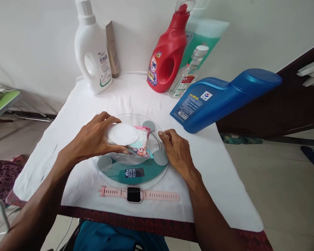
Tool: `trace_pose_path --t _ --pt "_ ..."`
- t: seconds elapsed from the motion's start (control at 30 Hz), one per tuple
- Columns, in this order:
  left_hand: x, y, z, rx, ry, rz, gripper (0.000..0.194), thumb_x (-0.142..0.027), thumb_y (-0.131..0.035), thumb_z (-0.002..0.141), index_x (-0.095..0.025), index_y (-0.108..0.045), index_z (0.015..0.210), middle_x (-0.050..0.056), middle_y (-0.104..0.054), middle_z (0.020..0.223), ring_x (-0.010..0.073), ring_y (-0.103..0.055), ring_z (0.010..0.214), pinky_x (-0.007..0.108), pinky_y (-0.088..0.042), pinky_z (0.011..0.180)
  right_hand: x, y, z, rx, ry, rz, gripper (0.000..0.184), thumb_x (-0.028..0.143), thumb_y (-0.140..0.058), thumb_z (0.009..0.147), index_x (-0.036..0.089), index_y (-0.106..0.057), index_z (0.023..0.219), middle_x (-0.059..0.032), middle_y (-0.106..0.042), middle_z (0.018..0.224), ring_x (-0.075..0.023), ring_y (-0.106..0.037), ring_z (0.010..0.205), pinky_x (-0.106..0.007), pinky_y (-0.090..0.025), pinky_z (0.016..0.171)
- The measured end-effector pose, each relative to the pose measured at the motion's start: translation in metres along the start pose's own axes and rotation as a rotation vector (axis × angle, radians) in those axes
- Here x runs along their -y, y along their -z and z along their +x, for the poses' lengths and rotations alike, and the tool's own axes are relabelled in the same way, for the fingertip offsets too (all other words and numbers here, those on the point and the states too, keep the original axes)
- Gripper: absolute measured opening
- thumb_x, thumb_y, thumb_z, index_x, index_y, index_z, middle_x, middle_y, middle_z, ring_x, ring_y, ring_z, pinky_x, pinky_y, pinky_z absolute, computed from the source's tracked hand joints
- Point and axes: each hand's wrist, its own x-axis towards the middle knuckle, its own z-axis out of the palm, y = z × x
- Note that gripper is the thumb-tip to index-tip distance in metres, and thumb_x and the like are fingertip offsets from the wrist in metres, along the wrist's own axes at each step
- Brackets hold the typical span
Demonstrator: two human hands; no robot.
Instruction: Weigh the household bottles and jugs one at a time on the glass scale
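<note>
White, smooth and oval, a flat-faced piece was grasped between the left hand's thumb and fingers, overlapping a pink-and-teal printed packet, over a round clear-glass scale near the white-clothed table's front edge; the right hand's fingers curled at the scale's right rim, their grip unclear.

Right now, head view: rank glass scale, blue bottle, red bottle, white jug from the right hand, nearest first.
From the right hand:
1. Glass scale: immediately left.
2. Blue bottle: right, beyond it.
3. Red bottle: centre back.
4. White jug: back left.
</note>
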Motion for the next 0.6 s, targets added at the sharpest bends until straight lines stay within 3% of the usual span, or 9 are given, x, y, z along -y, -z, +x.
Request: trace_pose_path --t 0.07,0.17,0.23,0.33,0.47,0.6 --pt "0.010 0.004 -0.004 -0.046 0.030 -0.108 0.088 -0.083 -0.081 0.070 -0.028 -0.068 0.137 0.013 -0.065 0.133 0.0337 -0.070 0.109 0.053 -0.063 0.091 0.000 0.005 0.002 0.032 -0.013 0.054 0.076 0.092 -0.025 0.097 0.024 -0.060 0.090 -0.0066 -0.073 0.080 -0.0251 -0.067 0.076 -0.036 -0.045 0.075" --pt "0.032 -0.003 -0.007 -0.202 0.081 -0.309 0.071 -0.083 -0.060 0.090 -0.028 -0.069 0.135 0.013 -0.065 0.138 0.0326 -0.071 0.113 0.051 -0.063 0.092 0.001 0.007 0.004 0.024 -0.019 0.074 0.077 0.094 -0.024 0.095 0.025 -0.056 0.083 -0.0060 -0.071 0.075 -0.0240 -0.064 0.072 -0.036 -0.044 0.074" --pt "0.047 -0.020 -0.009 -0.344 0.129 -0.416 0.064 -0.078 -0.045 0.101 -0.027 -0.071 0.129 0.013 -0.068 0.137 0.0309 -0.071 0.114 0.049 -0.062 0.094 0.000 0.005 0.004 0.016 -0.015 0.066 0.077 0.095 -0.023 0.094 0.026 -0.056 0.082 -0.0059 -0.070 0.074 -0.0237 -0.062 0.070 -0.035 -0.043 0.072" --pt "0.065 -0.053 -0.010 -0.525 0.271 -0.538 0.063 -0.074 -0.036 0.106 -0.023 -0.072 0.120 0.014 -0.071 0.129 0.0278 -0.071 0.109 0.046 -0.061 0.092 -0.002 0.001 0.003 0.005 -0.014 0.051 0.076 0.094 -0.022 0.095 0.026 -0.054 0.079 -0.0050 -0.068 0.072 -0.0225 -0.060 0.068 -0.035 -0.041 0.070" --pt "0.074 -0.079 -0.010 -0.539 0.385 -0.606 0.067 -0.073 -0.030 0.107 -0.022 -0.072 0.114 0.013 -0.075 0.111 0.0259 -0.071 0.100 0.046 -0.060 0.091 -0.006 -0.002 0.004 -0.005 -0.015 0.014 0.075 0.088 -0.022 0.100 0.025 -0.057 0.079 -0.0047 -0.067 0.071 -0.0210 -0.059 0.066 -0.034 -0.038 0.067" --pt "0.069 -0.079 -0.008 -0.495 0.375 -0.578 0.063 -0.072 -0.035 0.107 -0.024 -0.075 0.112 0.012 -0.075 0.107 0.0280 -0.070 0.102 0.047 -0.060 0.090 -0.007 -0.002 0.004 -0.017 -0.023 -0.012 0.073 0.084 -0.024 0.102 0.025 -0.060 0.080 -0.0051 -0.067 0.071 -0.0209 -0.059 0.068 -0.035 -0.038 0.067"
